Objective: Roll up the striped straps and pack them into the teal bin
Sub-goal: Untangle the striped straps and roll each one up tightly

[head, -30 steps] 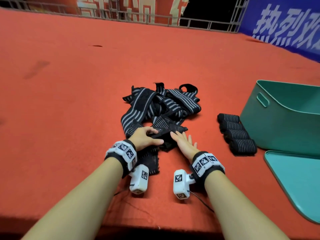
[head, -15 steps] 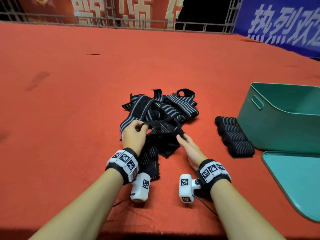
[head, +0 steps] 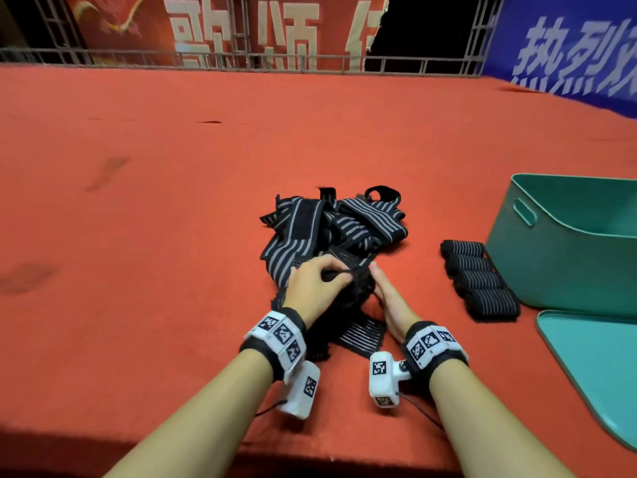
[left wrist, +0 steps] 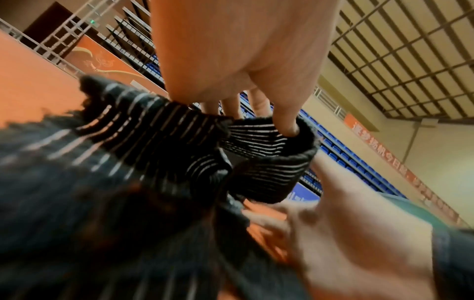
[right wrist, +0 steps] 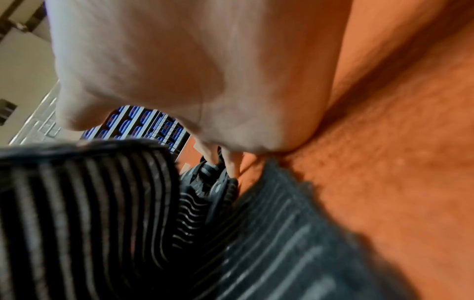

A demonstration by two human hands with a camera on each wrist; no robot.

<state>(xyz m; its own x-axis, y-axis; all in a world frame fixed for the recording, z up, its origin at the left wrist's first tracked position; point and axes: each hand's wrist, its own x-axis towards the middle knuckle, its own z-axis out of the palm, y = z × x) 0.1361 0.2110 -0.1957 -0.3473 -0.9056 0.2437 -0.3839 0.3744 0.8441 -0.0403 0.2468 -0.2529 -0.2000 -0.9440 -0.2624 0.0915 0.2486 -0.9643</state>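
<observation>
Elastic, by the look of it: the strap (head: 358, 334) being worked lies nearest on the red carpet (head: 172, 270), soft and light, and probably springy enough to unroll if released. The left hand (head: 315, 282) pinches its end, fingers (left wrist: 287, 121) curled into the fold; the right hand (head: 387, 298) lies flat and straight-fingered against the other side. Taking it by the end and keeping it taut should suit it best. Beyond lies the tangled pile (head: 331, 225). Right of it, four rolls (head: 479, 281) sit touching the empty-looking bin (head: 551, 270), lid (head: 593, 367) beside.
</observation>
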